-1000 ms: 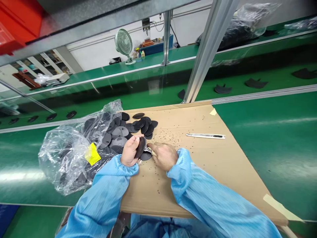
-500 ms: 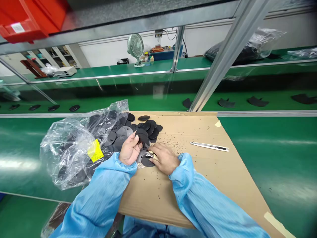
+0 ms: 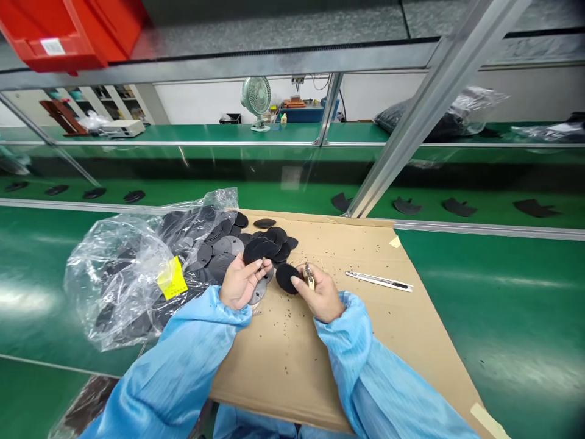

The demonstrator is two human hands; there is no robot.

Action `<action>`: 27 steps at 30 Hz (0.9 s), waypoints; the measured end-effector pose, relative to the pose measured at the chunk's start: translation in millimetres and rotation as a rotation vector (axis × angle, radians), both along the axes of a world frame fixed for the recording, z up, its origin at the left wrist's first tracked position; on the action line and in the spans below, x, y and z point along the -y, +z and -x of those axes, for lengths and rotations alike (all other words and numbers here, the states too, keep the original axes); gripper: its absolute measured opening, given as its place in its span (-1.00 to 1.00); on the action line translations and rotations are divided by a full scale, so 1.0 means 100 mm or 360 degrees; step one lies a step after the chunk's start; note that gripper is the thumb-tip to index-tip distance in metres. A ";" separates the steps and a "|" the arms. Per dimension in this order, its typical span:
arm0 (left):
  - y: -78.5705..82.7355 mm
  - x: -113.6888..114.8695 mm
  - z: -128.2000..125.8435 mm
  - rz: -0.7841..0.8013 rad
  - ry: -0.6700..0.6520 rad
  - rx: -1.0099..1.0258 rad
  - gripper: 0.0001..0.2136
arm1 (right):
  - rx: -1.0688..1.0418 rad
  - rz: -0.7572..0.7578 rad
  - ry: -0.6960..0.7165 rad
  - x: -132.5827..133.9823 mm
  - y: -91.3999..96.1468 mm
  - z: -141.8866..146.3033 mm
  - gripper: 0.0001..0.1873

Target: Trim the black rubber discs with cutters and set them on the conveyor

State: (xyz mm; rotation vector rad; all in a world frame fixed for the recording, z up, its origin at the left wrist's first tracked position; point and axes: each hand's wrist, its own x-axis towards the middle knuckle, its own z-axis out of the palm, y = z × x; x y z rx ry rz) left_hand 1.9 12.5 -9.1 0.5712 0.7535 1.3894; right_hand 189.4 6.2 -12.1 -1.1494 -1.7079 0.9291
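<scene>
My left hand (image 3: 240,281) is closed with fingertips pinched at the edge of a black round disc (image 3: 256,249), beside the heap of black discs (image 3: 219,250). My right hand (image 3: 320,292) is closed on a small metal cutter (image 3: 309,275) and also holds another black disc (image 3: 287,277) just above the cardboard sheet (image 3: 365,329). Small black trimmings lie scattered on the cardboard around both hands. Both arms wear blue sleeves.
A clear plastic bag (image 3: 123,274) with a yellow label (image 3: 172,278) spills discs at the left. A utility knife (image 3: 379,281) lies on the cardboard to the right. Black parts (image 3: 457,207) sit on the green conveyor behind; a slanted metal post (image 3: 411,128) stands there. A fan (image 3: 256,97) is farther back.
My right hand lifted off the cardboard and now holds a disc with the cutter. My left hand turned its disc flatter and moved slightly toward the heap.
</scene>
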 end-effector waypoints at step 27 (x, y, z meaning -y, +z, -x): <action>-0.08 0.17 -0.18 -0.0172 -0.0128 -0.0681 -0.74 | -0.0311 0.0119 -0.0174 0.04 -0.02 0.16 -0.65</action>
